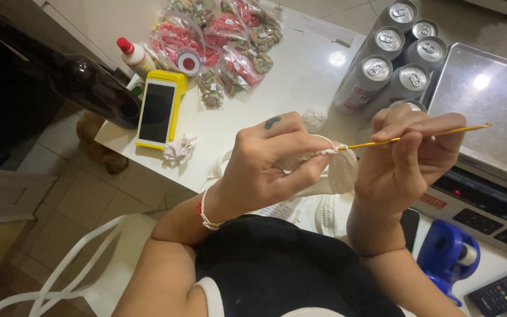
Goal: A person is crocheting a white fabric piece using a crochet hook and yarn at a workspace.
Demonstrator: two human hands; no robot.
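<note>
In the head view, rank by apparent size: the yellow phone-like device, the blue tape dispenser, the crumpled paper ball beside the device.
1. Yellow device.
2. Blue tape dispenser, though nearer the camera and partly hidden, so its rank against the device is unsure.
3. Crumpled paper ball, clearly smallest.

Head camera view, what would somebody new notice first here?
Dead centre, the left hand pinches a white crochet piece while the right hand works a thin golden crochet hook into it. Behind them, silver drink cans cluster on the white table, with bags of red candy and a yellow handheld device further left.
</note>
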